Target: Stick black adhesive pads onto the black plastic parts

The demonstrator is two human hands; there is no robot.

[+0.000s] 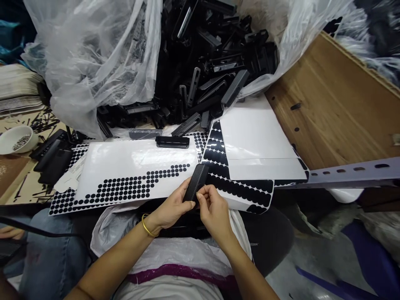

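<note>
My left hand (pixel 175 206) is closed around a long black plastic part with a ribbed, carbon-like face (pixel 196 182), tilted up and to the right. My right hand (pixel 214 208) is in a pinch at the part's lower right end; whatever lies between thumb and forefinger is too small or hidden to make out. Just beyond them is a white sheet of round black stickers (pixel 125 188), with part of its backing bare. Another black plastic part (pixel 172 142) rests on that sheet's upper edge. To the right lies a sheet of larger black stickers (pixel 243 185), partly under white sheets (pixel 256 137).
A heap of black plastic parts (pixel 215 62) fills a clear plastic bag (pixel 103 54) at the back. On the left stand a white bowl of small pieces (pixel 18 139) and a paper stack (pixel 18 87). A wooden board (pixel 337 100) rises at right. Another person's hand (pixel 12 232) shows at lower left.
</note>
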